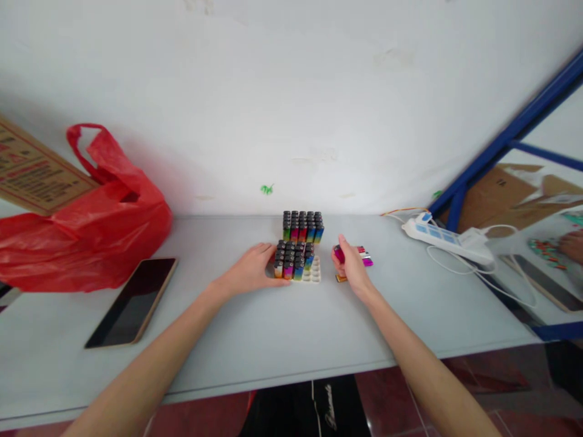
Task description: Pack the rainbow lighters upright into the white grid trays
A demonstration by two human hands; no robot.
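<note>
In the head view, a white tray [311,276] with rounded slots holds several upright lighters [288,270] with black tops and colourful bodies. Its right-hand slots show bare. My left hand [255,267] grips the tray's left side, thumb along the front edge and fingers behind. Just beyond stands a second block of upright lighters [303,227]. To the right of the tray, my right hand [350,267] is closed on a purple lighter [339,254], partly hidden by the fingers. Several loose lighters [367,261] lie on the table beside and under that hand.
A red plastic bag [122,224] and a cardboard box [40,170] sit at the left, near a dark phone [132,303]. At the right lie a white power strip [449,240] and cables, by a blue metal frame [501,130]. Another person's hand [571,246] shows beyond it.
</note>
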